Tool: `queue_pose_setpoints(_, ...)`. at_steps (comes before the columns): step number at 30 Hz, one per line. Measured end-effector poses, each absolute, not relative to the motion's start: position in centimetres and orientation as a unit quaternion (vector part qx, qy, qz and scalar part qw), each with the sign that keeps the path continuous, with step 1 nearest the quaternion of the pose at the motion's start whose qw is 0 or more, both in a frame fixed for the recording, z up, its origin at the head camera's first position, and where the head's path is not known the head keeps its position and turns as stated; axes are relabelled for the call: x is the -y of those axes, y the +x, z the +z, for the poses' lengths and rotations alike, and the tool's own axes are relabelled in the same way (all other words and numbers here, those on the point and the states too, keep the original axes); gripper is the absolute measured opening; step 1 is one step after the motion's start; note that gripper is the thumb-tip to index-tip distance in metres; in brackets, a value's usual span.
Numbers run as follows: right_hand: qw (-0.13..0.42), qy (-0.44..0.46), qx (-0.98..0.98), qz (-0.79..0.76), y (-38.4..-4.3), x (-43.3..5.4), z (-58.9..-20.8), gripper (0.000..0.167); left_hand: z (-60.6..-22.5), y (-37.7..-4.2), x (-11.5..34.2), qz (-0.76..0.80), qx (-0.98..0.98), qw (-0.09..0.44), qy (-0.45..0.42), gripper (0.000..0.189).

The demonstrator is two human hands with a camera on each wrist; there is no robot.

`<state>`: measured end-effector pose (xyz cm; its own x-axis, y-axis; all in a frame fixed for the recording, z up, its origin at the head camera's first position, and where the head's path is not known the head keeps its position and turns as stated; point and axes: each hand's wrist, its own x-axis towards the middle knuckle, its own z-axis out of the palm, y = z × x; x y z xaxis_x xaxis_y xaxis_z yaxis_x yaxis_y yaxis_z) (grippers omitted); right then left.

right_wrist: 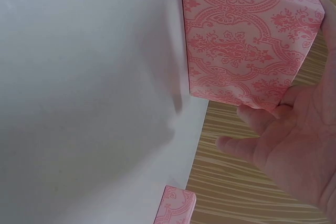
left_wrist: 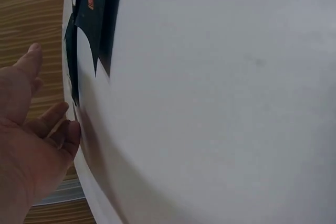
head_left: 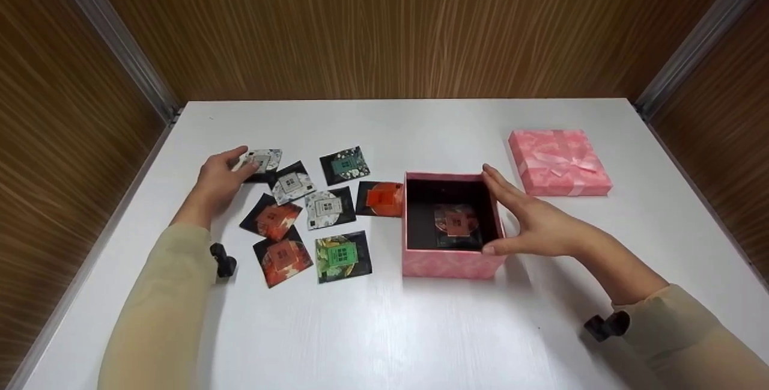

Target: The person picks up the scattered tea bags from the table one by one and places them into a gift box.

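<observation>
My left hand (head_left: 221,178) is at the far left of the spread sachets, its fingers apart. The thumb overlaps a white-and-black sachet (head_left: 271,156) in the head view; in the left wrist view the fingers stay spread beside the dark packets. With my right hand (head_left: 541,225) I hold a pink patterned gift box (head_left: 450,264) by its right side, thumb at the near corner of the rim and a finger at the far corner. The box stands uncovered, and one reddish-brown sachet (head_left: 458,223) lies on its dark floor.
Several flat sachets lie left of the box, among them a green one (head_left: 341,256), an orange one (head_left: 379,199) and a teal one (head_left: 346,165). The pink lid with a bow (head_left: 562,164) rests at the back right. Wood-grain panels (head_left: 408,29) enclose the white table.
</observation>
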<state>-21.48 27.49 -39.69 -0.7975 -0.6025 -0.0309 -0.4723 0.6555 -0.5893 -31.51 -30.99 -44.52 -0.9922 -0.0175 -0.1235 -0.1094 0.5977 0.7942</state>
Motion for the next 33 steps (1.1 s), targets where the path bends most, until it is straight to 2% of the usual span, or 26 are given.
queue_pose_setpoints(11,0.123,-0.289,-0.904,-0.290,-21.38,-27.59,-39.73,0.126,-45.22,-32.04,30.72,0.396,-0.917,0.048,-0.031,0.069)
queue_pose_setpoints(20,0.115,-0.293,-0.904,-0.290,-21.35,-27.44,-39.64,0.124,-45.27,-32.04,30.48,0.362,-0.932,0.019,-0.010,0.069)
queue_pose_setpoints(33,0.111,-0.298,-0.903,-0.288,-21.42,-27.50,-39.74,0.124,-44.84,-31.98,30.34,0.388,-0.920,0.049,-0.005,0.068)
